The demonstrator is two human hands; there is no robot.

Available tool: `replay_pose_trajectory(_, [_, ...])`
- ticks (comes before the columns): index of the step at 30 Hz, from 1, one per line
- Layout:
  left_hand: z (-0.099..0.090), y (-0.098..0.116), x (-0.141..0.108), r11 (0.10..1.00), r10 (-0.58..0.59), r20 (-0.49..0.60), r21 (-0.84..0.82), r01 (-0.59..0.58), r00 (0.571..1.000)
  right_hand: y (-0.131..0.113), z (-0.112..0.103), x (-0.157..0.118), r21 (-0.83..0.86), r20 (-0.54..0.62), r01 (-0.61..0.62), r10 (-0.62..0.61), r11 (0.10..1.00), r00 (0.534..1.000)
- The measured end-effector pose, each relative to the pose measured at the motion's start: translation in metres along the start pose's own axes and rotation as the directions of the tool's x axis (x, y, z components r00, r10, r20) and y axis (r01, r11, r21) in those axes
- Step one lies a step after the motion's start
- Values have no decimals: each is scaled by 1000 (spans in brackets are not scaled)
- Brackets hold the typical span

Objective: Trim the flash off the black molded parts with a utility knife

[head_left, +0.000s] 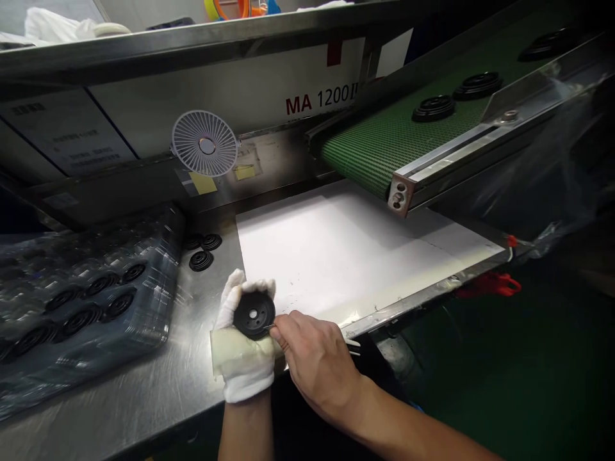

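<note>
While my left hand [247, 351] cups a black disc [244, 312], its gloved fingers curl up around the far edge, leaving the flat face with its central hole turned toward me. A pale, yellowish band [223, 352] wraps the white glove below the disc. My bare right hand [319, 355] comes in from the right, thumb and fingers pinched narrow on a thin tool [269, 327], whose tip meets the disc's lower right rim; it is too fine for me to tell what kind it is.

I have both hands over the near edge of the metal counter [158, 384], the disc just left of the lower part of a white sheet [336, 250]. Beyond my left hand, three ringed black parts [200, 260] sit close together on the bare metal. To their left is a clear plastic tray [156, 304] with more such parts in its pockets.

At upper right, a green conveyor belt [369, 153] slopes down over the sheet, carrying black parts [434, 107] well apart from my hands. A round fan [206, 142] stands at the back, with a yellow note [203, 182] just beneath it.
</note>
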State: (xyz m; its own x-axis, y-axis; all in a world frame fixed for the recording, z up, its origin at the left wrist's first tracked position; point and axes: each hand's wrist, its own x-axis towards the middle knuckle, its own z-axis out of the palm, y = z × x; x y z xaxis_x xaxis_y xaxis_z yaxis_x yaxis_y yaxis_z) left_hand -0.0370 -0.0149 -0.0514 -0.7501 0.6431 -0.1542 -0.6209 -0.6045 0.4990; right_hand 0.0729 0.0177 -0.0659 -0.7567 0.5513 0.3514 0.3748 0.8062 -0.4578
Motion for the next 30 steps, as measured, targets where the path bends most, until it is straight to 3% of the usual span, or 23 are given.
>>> replay_pose_trajectory(2, [-1,6,-2,987,-153,33,63,151,988,5,-2,1,5,-1,9,-9,1000,1000])
replay_pose_trajectory(4, [-2,10,-3,970,-236,62,83,230,970,9,-4,2,3,7,0,0,1000,1000])
replay_pose_trajectory(7, [-1,9,-1,987,-154,68,44,152,986,9,-5,1,-21,16,-33,33,999,999])
replay_pose_trajectory(14, [3,-2,2,999,37,-91,1,-37,995,-3,3,-4,13,4,-1,1,1000,1000])
replay_pose_trajectory(20, [-2,8,-3,978,-198,44,67,195,979,6,-1,-2,11,7,-18,18,1000,1000])
replay_pose_trajectory(28, [0,-2,1,999,19,-79,-34,-21,997,-3,6,-7,0,5,-11,11,1000,1000])
replay_pose_trajectory(30, [-3,0,-1,1000,-28,-40,-11,27,999,-3,5,-6,11,5,0,0,1000,1000])
